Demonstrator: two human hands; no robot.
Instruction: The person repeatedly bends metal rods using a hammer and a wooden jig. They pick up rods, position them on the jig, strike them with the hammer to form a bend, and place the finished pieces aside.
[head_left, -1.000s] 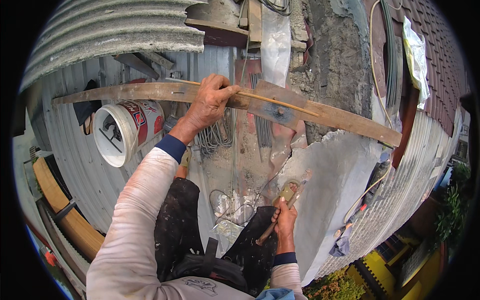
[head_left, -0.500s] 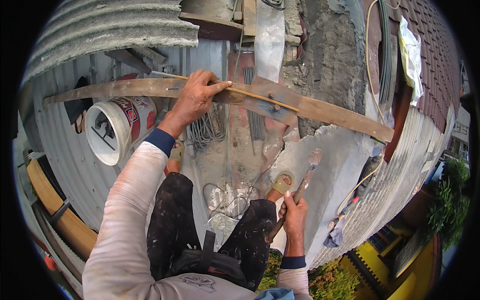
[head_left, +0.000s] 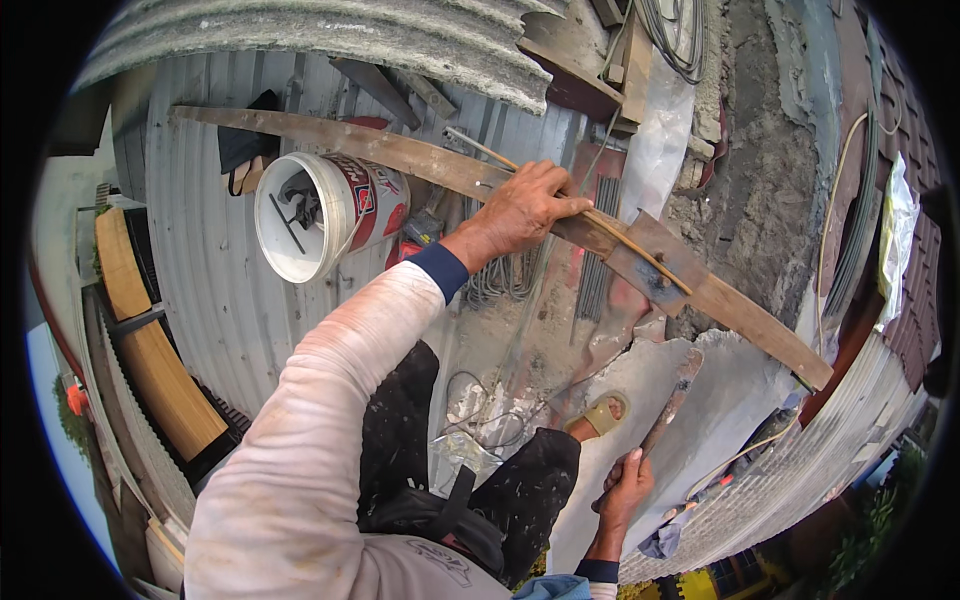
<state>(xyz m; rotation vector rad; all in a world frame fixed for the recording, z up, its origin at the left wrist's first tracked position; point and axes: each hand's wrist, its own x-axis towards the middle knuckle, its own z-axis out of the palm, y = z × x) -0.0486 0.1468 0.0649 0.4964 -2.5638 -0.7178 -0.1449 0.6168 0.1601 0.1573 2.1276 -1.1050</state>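
A long wooden plank [head_left: 390,148] runs slantwise across the view, with a rusty metal plate [head_left: 655,275] fixed toward its right part. Along its top lies a thin brown rod [head_left: 640,250], its far left end grey, reaching over the plate. My left hand [head_left: 530,205] is closed over the rod, pressed against the plank. Lower right, my right hand [head_left: 624,485] grips a rusty metal bar [head_left: 672,405] with a flattened end, held pointing up and away. The bar is apart from the plank. The palm side of my left hand is hidden.
A white bucket [head_left: 290,218] with tools inside lies tipped left of my left arm. Bent metal rods [head_left: 500,280] and a bundle of straight rods [head_left: 598,240] lie beneath the plank. Corrugated roofing [head_left: 300,50] overhangs the far side. A loose cable [head_left: 465,400] is near my legs.
The view has swung left, so the plank and hands appear farther right and more slanted. My left hand stays on the rod and plank; my right hand still holds the bar.
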